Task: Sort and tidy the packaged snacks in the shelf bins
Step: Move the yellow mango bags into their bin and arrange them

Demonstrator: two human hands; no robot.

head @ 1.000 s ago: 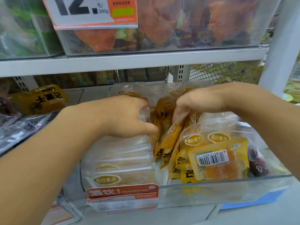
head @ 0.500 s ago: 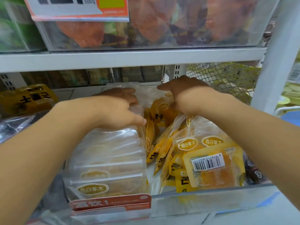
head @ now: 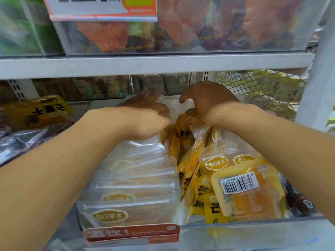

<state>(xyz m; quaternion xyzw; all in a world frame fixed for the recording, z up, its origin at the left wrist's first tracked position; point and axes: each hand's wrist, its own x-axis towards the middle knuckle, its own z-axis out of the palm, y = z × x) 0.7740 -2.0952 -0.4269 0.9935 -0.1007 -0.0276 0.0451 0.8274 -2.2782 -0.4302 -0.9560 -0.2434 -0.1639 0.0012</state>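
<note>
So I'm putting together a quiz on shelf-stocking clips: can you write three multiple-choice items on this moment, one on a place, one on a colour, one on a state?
1. Where does the packet with the barcode label lie?
A. front right of the clear bin
B. on the upper shelf
C. on the floor

2. What colour is the sign clipped to the bin's front?
A. blue
B. orange-red
C. green

3. How are the front-left packets arranged?
A. scattered loose
B. hung on hooks
C. in a neat overlapping row

Answers: 1 A, it rests against the bin's front wall by the right forearm. 2 B, orange-red with pale lettering. 3 C, the packets overlap one behind another below the left hand.
</note>
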